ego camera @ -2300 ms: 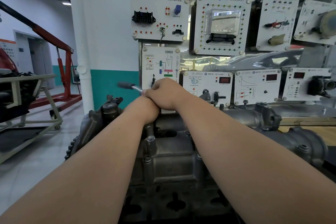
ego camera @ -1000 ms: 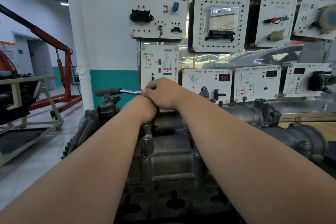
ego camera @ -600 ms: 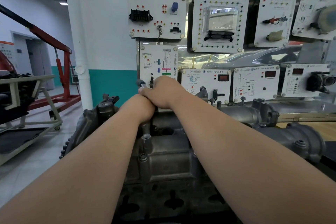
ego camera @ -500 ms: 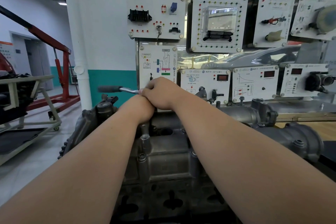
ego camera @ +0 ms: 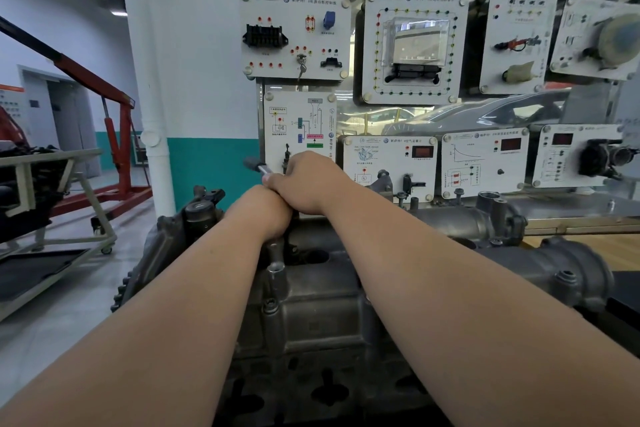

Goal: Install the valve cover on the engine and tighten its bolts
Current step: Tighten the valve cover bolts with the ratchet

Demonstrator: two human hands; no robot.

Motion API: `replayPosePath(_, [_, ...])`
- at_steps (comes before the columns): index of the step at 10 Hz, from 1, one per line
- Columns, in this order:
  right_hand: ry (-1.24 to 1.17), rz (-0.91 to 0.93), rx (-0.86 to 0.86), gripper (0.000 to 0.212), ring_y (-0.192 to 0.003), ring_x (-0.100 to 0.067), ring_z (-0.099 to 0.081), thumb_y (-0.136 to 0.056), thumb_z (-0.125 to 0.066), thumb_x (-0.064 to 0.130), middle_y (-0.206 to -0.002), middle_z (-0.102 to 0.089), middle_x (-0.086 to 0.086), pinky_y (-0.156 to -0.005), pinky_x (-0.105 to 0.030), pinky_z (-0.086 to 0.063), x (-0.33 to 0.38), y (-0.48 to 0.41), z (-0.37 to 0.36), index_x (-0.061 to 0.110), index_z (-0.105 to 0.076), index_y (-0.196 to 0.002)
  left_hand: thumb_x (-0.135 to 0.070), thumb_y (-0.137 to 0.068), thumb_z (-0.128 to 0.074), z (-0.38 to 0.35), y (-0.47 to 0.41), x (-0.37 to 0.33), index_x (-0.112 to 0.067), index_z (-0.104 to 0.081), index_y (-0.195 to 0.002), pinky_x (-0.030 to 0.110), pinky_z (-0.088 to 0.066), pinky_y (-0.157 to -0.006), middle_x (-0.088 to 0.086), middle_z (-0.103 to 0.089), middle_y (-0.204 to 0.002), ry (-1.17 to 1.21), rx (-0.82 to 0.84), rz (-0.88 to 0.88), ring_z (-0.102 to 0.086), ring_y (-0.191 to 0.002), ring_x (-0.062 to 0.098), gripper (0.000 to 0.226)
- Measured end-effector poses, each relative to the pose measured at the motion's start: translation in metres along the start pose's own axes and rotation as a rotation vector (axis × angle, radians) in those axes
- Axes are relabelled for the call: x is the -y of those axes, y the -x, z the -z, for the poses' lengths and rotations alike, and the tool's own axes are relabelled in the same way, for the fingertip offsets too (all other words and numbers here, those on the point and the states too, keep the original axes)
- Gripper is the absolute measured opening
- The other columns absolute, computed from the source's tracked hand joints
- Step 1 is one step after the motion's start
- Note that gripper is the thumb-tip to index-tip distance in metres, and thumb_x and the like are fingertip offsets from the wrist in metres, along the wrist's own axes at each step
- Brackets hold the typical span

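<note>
Single head-worn wide-angle view; edges bow. Faces forward and slightly down, along both arms that enter from the bottom corners; left hand (ego camera: 259,211) and right hand (ego camera: 308,184) meet at frame centre. Close in: engine (ego camera: 311,315) fills lower centre and is cut by the bottom edge. The panel wall (ego camera: 412,45) sits just behind it, roughly square-on, taking the upper right. Left third looks past the engine onto workshop floor (ego camera: 52,333), red hoist (ego camera: 119,149) well back at mid left.

The right hand (ego camera: 308,184), stacked on the left hand (ego camera: 259,211), hides the head of the ratchet (ego camera: 257,166), whose handle looks blurred.
</note>
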State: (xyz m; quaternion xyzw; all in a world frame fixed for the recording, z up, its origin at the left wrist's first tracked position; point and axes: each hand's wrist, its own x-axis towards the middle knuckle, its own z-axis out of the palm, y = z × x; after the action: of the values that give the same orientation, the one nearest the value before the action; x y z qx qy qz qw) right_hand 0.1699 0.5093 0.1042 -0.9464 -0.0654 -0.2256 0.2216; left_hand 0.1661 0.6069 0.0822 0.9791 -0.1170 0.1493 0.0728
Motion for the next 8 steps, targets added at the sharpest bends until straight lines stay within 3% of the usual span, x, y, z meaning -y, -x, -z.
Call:
replayPosePath(1, [-0.047,0.117,0.07,0.036,-0.1,-0.025,-0.058,-0.098,-0.049,0.039,-0.106,-0.065,-0.007,-0.085,-0.033,-0.046,0.001,0.004,0.003,0.01,-0.069,-0.106,-0.001,-0.096,-0.035,-0.004,-0.012,0.003,0.0,-0.056,-0.124,0.032,-0.038,-0.097,0.017,-0.054,-0.131,-0.08,0.059,-0.114,-0.051,-0.118,0.03,0.034])
replayPosePath(2, [-0.025,0.084,0.068,0.036,-0.098,-0.026,-0.059,-0.097,-0.05,0.042,-0.101,-0.065,-0.008,-0.087,-0.035,-0.048,0.003,0.002,0.002,0.011,-0.068,-0.099,-0.002,-0.097,-0.033,-0.003,-0.007,0.001,0.0,-0.053,-0.127,0.032,-0.037,-0.097,0.018,-0.052,-0.133,-0.16,0.061,-0.173,-0.049,-0.12,0.03,0.036])
replayPosePath(3, [0.06,-0.047,-0.024,0.045,-0.085,-0.027,-0.058,-0.086,-0.055,0.059,-0.077,-0.056,-0.003,-0.083,-0.039,-0.049,0.003,-0.001,-0.001,0.017,-0.05,-0.069,-0.003,-0.098,-0.033,-0.005,-0.008,0.0,0.0,-0.047,-0.133,0.035,-0.036,-0.101,0.016,-0.047,-0.139,-0.062,0.049,-0.069,-0.046,-0.125,0.031,0.038])
replayPosePath(4, [0.052,-0.098,-0.086,0.045,-0.085,-0.026,-0.06,-0.081,-0.055,0.063,-0.077,-0.057,0.0,-0.084,-0.041,-0.05,0.003,0.0,-0.003,0.021,-0.046,-0.068,-0.009,-0.098,-0.036,-0.005,-0.003,0.002,0.003,-0.052,-0.126,0.037,-0.041,-0.094,0.018,-0.054,-0.13,-0.076,0.007,0.003,-0.052,-0.118,0.033,0.035])
replayPosePath(5, [0.048,-0.069,-0.07,0.046,-0.083,-0.025,-0.059,-0.083,-0.054,0.061,-0.074,-0.055,0.001,-0.081,-0.039,-0.05,0.002,0.0,-0.004,0.016,-0.052,-0.075,-0.013,-0.097,-0.039,-0.008,-0.004,0.003,0.003,-0.056,-0.119,0.037,-0.044,-0.085,0.019,-0.059,-0.121,-0.126,-0.102,-0.01,-0.056,-0.112,0.034,0.032])
replayPosePath(7, [-0.114,0.098,0.07,0.036,-0.078,-0.019,-0.053,-0.097,-0.052,0.04,-0.08,-0.059,-0.002,-0.057,-0.024,-0.036,-0.003,0.006,0.006,0.009,-0.07,-0.089,-0.002,-0.095,-0.036,-0.004,-0.01,0.004,0.0,-0.057,-0.12,0.034,-0.041,-0.095,0.016,-0.057,-0.127,-0.033,0.029,-0.107,-0.053,-0.116,0.03,0.033])
replayPosePath(8, [-0.133,0.107,0.073,0.036,-0.08,-0.02,-0.057,-0.097,-0.053,0.038,-0.085,-0.064,-0.005,-0.061,-0.025,-0.04,-0.003,0.007,0.007,0.008,-0.071,-0.089,-0.002,-0.096,-0.036,-0.002,-0.007,0.003,0.001,-0.056,-0.122,0.034,-0.039,-0.098,0.017,-0.055,-0.13,-0.053,0.049,-0.12,-0.052,-0.118,0.03,0.033])
